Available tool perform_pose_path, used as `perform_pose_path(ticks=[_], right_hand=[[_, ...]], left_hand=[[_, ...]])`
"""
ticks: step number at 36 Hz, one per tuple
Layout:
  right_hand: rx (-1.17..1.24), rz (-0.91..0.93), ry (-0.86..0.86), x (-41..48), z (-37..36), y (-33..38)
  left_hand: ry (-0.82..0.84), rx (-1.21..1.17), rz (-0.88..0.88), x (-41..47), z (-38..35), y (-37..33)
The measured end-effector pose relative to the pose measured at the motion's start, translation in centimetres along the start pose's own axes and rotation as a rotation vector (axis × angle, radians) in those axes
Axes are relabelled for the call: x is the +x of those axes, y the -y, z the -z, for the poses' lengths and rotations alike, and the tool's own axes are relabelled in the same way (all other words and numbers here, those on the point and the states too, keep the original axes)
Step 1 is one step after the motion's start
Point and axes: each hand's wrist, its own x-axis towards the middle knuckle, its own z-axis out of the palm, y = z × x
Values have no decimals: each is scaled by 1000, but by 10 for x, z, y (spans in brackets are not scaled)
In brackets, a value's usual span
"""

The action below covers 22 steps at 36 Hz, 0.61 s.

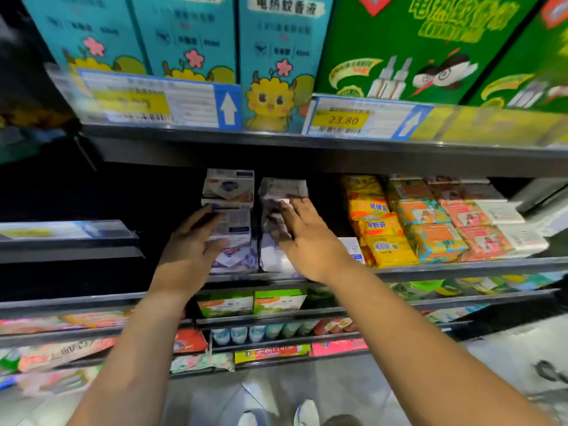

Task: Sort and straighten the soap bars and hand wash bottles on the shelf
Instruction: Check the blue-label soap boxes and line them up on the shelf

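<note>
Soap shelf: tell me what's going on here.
A person is working on two rows of white soap boxes on the middle shelf. The left grip lies against the left row with the thumb over its top; whether it clasps a box is unclear. The right grip presses flat, fingers straight, on the right row. The yellow packs beside them are untouched.
</note>
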Motion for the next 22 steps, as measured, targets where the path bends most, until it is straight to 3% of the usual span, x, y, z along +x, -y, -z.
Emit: perform_pose_path(ticks=[8,17,19,22], right_hand=[[-31,-49,38,0,0,3],[90,-5,48,-4,5,4],[135,52,-1,-9,15,0],[152,56,-202,-16,41,-16]], left_hand=[[-29,98,-93,8,-4,2],[-6,201,97,10,-7,-15],[-19,145,110,9,-4,-20],[118,282,164,13,7,-34]])
